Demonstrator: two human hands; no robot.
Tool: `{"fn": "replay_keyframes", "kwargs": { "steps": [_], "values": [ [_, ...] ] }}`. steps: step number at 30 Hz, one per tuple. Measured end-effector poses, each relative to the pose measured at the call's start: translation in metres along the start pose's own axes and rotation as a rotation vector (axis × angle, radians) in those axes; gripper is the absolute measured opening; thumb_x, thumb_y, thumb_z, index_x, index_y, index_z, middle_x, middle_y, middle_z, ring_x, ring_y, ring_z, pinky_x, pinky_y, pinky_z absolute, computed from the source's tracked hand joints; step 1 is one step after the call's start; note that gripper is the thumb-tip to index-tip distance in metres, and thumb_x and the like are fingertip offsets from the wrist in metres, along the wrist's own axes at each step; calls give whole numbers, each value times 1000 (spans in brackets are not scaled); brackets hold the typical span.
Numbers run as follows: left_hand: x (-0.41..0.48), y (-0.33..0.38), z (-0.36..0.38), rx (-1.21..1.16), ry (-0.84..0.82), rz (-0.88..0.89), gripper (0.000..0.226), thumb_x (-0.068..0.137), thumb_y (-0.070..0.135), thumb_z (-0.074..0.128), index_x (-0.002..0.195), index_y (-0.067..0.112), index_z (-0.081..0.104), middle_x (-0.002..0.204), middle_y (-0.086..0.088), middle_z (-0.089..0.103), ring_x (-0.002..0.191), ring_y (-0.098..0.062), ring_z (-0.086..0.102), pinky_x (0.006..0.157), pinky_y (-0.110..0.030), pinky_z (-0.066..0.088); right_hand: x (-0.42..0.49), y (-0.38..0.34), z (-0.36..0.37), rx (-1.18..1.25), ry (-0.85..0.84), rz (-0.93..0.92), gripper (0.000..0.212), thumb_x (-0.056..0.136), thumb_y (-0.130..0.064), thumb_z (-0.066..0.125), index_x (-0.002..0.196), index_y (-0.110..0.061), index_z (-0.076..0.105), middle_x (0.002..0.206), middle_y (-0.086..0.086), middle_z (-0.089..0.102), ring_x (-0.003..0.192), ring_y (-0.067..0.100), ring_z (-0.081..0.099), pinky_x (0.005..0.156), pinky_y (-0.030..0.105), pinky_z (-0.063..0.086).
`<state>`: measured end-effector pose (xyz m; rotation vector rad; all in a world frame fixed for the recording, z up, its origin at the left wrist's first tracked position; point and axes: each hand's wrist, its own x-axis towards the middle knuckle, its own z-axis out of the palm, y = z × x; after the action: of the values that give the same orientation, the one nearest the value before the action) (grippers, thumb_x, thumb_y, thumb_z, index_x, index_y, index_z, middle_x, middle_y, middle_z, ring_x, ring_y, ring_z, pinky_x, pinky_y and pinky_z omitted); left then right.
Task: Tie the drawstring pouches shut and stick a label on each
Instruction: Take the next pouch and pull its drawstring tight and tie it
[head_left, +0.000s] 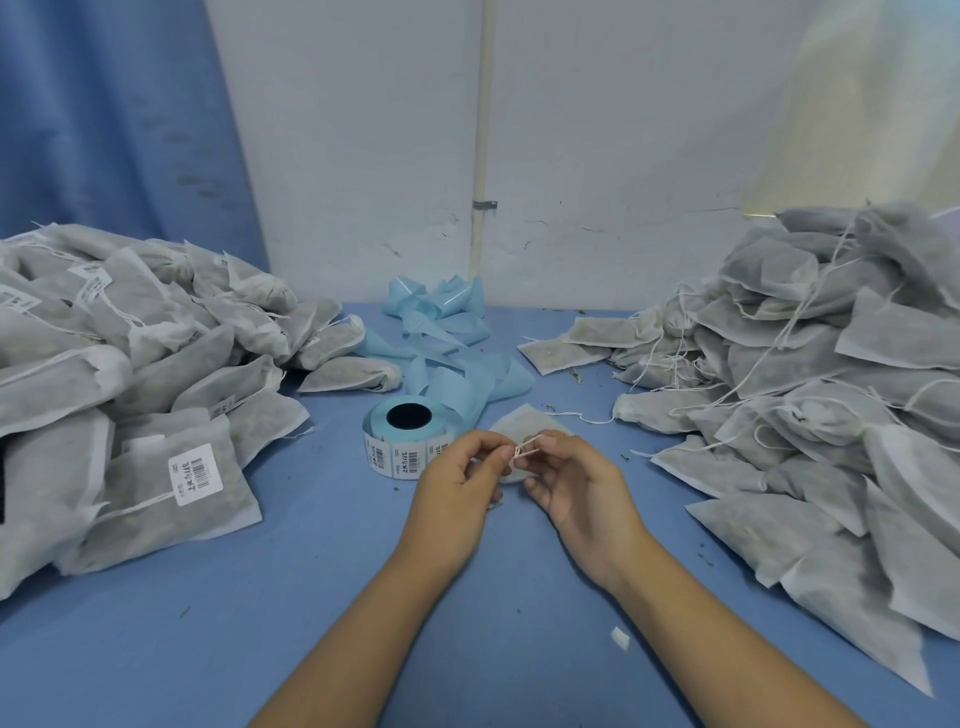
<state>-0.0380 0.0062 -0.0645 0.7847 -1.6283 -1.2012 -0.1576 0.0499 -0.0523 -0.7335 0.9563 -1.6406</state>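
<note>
A thin white drawstring (524, 450) is pinched by the left hand (457, 480) and right hand (576, 480) above a pale, translucent pouch (524, 423).

We see a small packing workroom: a blue-covered table (208, 649) set against a scuffed white wall (363, 156), heaps of labelled pouches (130, 364) and unlabelled pouches (831, 389), a roll of barcode labels (408, 441), and spent blue backing strip (447, 338).

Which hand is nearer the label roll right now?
Left. The left hand sits just to the right of the label roll; the right hand is farther right, beyond the drawstring that both hands pinch.
</note>
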Motion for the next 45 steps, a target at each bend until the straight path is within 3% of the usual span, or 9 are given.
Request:
{"fn": "replay_keyframes", "kwargs": {
  "steps": [16, 20, 24, 26, 29, 33, 36, 41, 45],
  "values": [
    [4, 0, -4, 174, 12, 13, 18, 91, 16, 61, 79, 28, 66, 71, 16, 60, 63, 7, 51, 65, -9, 38, 6, -2, -8, 322, 124, 66, 8, 68, -12, 58, 75, -9, 60, 73, 2, 66, 66, 13, 60, 64, 22, 45],
    [2, -5, -6, 346, 6, 94, 11, 91, 15, 61, 97, 20, 69, 92, 12, 61, 79, 1, 52, 73, -6, 36, 6, -2, -6, 279, 94, 63, 4, 68, -15, 60, 70, -13, 62, 71, 0, 63, 65, 11, 58, 61, 21, 45],
    [1, -10, -10, 596, -39, 170, 51, 83, 12, 61, 130, 31, 53, 124, 22, 47, 102, 3, 48, 85, -15, 40, 5, -5, -5, 318, 59, 65, 5, 72, -18, 62, 74, -14, 59, 64, -2, 54, 59, 10, 51, 64, 21, 43],
    [1, -12, -10, 726, -52, 210, 47, 83, 13, 61, 126, 31, 58, 130, 20, 47, 116, -1, 40, 86, -18, 37, 4, -5, -4, 333, 36, 68, 5, 74, -17, 62, 73, -14, 58, 63, -2, 52, 58, 10, 50, 63, 21, 44],
    [-1, -12, -8, 807, 28, 285, 22, 87, 21, 64, 108, 25, 68, 121, 15, 56, 112, 1, 37, 76, -16, 31, 2, -6, -1, 352, -12, 82, 8, 76, -14, 60, 68, -14, 59, 63, -1, 52, 57, 11, 51, 61, 21, 46],
    [-2, -5, -7, 599, 160, 307, 9, 89, 17, 62, 94, 24, 63, 93, 14, 61, 93, -2, 49, 71, -13, 32, -1, -10, 2, 368, -89, 86, 18, 75, -12, 57, 58, -15, 62, 61, -1, 55, 57, 12, 58, 58, 23, 52],
    [-3, 6, -7, 298, 300, 267, 32, 91, 9, 57, 84, 39, 52, 80, 18, 60, 78, 8, 54, 67, -5, 37, -3, -9, 4, 349, -96, 73, 15, 71, -10, 59, 59, -18, 62, 65, 0, 62, 59, 14, 64, 57, 22, 54],
    [0, 18, -10, 77, 501, 299, 39, 91, 0, 54, 88, 39, 51, 80, 27, 59, 66, 5, 52, 62, -7, 38, -1, -2, 5, 148, -11, -14, 13, 66, -10, 64, 62, -21, 58, 72, -3, 61, 70, 12, 59, 64, 22, 47],
    [2, 22, -7, -5, 549, 260, 36, 95, 2, 49, 90, 37, 52, 84, 32, 59, 77, 9, 55, 67, -5, 39, 0, 3, 7, -37, 92, -85, 23, 79, -5, 62, 65, -21, 56, 73, -8, 60, 78, 8, 58, 76, 24, 42]
  ]
}}
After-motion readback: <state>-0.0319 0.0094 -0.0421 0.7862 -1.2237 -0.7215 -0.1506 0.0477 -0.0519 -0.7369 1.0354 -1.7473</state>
